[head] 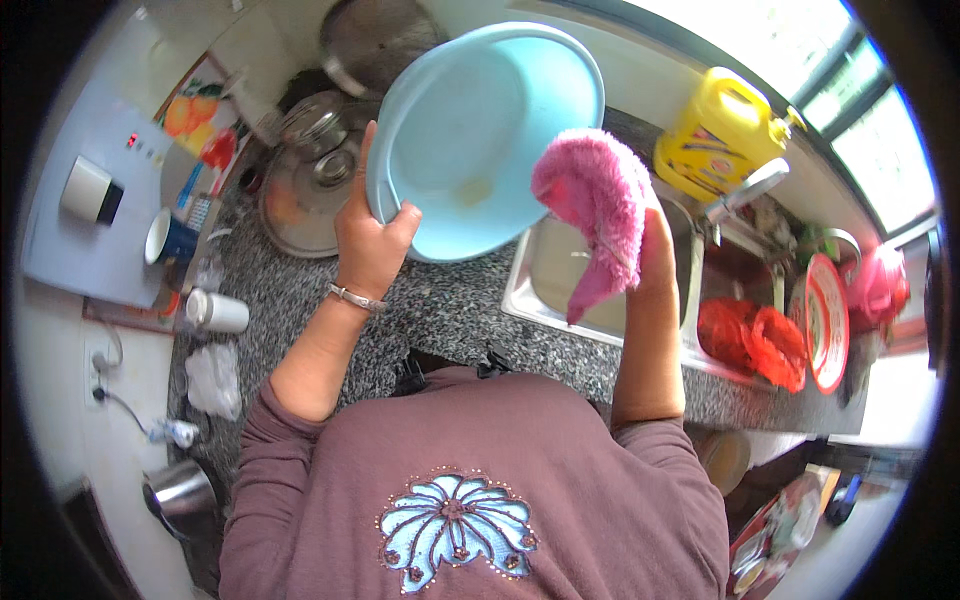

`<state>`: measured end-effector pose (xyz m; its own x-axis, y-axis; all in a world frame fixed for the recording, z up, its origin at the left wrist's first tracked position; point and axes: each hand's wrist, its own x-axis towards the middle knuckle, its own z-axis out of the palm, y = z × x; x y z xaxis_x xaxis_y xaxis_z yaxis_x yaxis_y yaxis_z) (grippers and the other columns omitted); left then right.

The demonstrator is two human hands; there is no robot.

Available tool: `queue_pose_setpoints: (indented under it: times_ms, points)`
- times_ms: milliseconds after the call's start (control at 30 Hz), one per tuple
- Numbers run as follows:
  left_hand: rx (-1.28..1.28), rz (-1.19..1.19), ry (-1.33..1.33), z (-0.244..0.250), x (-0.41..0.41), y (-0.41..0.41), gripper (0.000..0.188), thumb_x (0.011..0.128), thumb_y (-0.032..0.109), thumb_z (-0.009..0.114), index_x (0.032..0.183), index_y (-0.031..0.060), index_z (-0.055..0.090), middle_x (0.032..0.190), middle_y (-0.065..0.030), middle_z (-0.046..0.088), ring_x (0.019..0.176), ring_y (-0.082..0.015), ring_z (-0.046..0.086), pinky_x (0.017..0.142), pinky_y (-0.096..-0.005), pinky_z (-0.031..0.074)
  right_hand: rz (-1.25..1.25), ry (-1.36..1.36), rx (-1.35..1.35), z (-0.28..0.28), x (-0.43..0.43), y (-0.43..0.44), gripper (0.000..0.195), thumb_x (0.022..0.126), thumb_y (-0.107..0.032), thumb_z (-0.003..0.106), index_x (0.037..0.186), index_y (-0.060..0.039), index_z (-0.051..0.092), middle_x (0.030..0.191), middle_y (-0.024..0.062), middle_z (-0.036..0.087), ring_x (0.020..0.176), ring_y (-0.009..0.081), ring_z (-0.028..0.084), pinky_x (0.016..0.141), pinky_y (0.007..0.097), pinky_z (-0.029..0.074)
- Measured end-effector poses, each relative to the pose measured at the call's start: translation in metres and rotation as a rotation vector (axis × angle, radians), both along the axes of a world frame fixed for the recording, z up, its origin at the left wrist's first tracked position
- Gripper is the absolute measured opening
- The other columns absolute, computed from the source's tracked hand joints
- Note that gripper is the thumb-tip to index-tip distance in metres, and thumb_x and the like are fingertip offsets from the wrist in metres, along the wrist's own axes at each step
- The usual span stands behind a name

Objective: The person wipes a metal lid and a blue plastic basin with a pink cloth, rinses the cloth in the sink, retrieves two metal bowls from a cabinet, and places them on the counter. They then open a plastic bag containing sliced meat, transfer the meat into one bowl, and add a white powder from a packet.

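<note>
A light blue plastic basin (pixel 465 120) is tilted up over the speckled stone counter, its inside facing me, with a yellowish patch near the bottom. My left hand (pixel 375 240) grips its rim at the left, the thumb on the near edge. In my right hand (pixel 655 251) is a fluffy pink cloth (pixel 596 202), held at the basin's right side; part of the cloth overlaps the rim in this view. Most of my right fingers are hidden behind the cloth. Below the cloth lies the left bowl of a stainless steel double sink (pixel 517 289).
Behind the sink stand a yellow pump jug (pixel 705 142) and a faucet (pixel 746 191). Red plastic bags (pixel 776 349) and a red-rimmed plate (pixel 825 322) are at the right. A glass pot lid (pixel 289 206), a white bottle (pixel 217 311) and a clear plastic bag (pixel 214 381) lie left.
</note>
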<state>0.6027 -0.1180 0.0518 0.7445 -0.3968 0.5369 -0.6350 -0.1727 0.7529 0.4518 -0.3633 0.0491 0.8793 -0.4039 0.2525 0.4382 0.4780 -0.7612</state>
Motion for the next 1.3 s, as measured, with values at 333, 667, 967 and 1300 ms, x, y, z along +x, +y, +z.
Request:
queue_pose_setpoints:
  times_ms: [333, 667, 967, 1300]
  points:
    - [0.086, -0.193, -0.444, -0.024, -0.041, -0.088, 0.086, 0.069, -0.001, 0.062, 0.145, 0.0277, 0.035, 0.134, -0.0217, 0.050, 0.120, -0.0373, 0.051, 0.088, -0.0426, 0.053, -0.338, 0.363, 0.140, -0.078, -0.140, 0.026, 0.053, 0.077, -0.015, 0.053, 0.126, 0.0023, 0.048, 0.112, 0.0119, 0.060, 0.098, 0.0216, 0.061, 0.088, 0.0335, 0.051]
    - [0.103, -0.272, 0.301, -0.073, -0.088, -0.123, 0.083, 0.075, 0.006, 0.062, 0.149, 0.0242, 0.028, 0.122, -0.0162, 0.061, 0.104, -0.0256, 0.064, 0.091, -0.0357, 0.050, -0.824, 1.133, -1.550, -0.138, -0.238, 0.019, 0.056, 0.062, -0.016, 0.075, 0.115, -0.0141, 0.058, 0.105, 0.0126, 0.058, 0.102, 0.0341, 0.053, 0.089, 0.0431, 0.044]
    - [-0.079, -0.284, 0.892, -0.120, -0.099, -0.171, 0.067, 0.074, -0.002, 0.060, 0.137, 0.0050, 0.037, 0.124, -0.0129, 0.053, 0.113, -0.0248, 0.053, 0.096, -0.0388, 0.047, -0.983, 0.914, -1.397, -0.135, -0.221, -0.109, 0.049, 0.081, -0.025, 0.069, 0.123, -0.0064, 0.055, 0.115, 0.0155, 0.060, 0.105, 0.0365, 0.056, 0.091, 0.0431, 0.046]
    - [0.022, -0.299, 1.244, -0.138, -0.102, -0.198, 0.056, 0.074, 0.002, 0.055, 0.129, 0.0030, 0.043, 0.115, -0.0133, 0.055, 0.103, -0.0281, 0.059, 0.084, -0.0444, 0.055, -0.785, 0.925, -1.229, -0.168, -0.128, -0.263, 0.050, 0.077, -0.003, 0.054, 0.127, -0.0084, 0.052, 0.121, 0.0178, 0.057, 0.114, 0.0377, 0.052, 0.098, 0.0425, 0.043]
